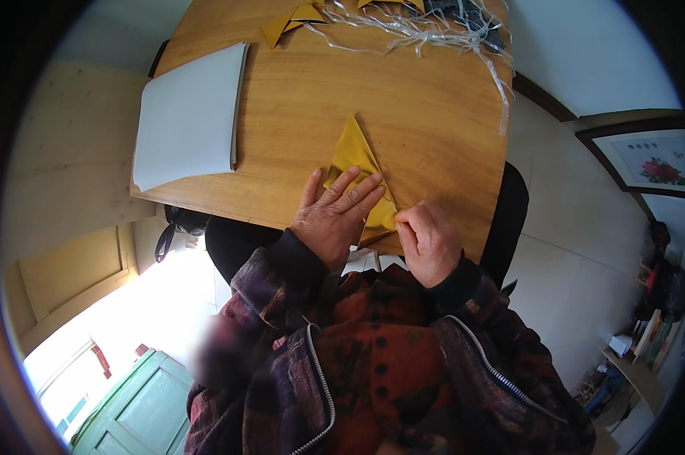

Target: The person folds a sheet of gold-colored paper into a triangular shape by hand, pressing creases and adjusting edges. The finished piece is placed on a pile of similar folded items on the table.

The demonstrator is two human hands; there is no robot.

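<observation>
A sheet of shiny gold paper (351,150), folded to a long pointed shape, lies at the near edge of the wooden table with its tip away from me. My left hand (335,216) rests flat across its middle, fingers spread. At the paper's lower right corner my right hand (429,239) pinches the edge between thumb and bent forefinger. Part of the paper is hidden under the left hand.
A stack of white sheets (187,117) lies on the table (297,114) at the left. Folded gold paper pieces (293,23) and a tangle of clear plastic strips (433,34) are at the far edge. A black chair (509,216) stands at the right.
</observation>
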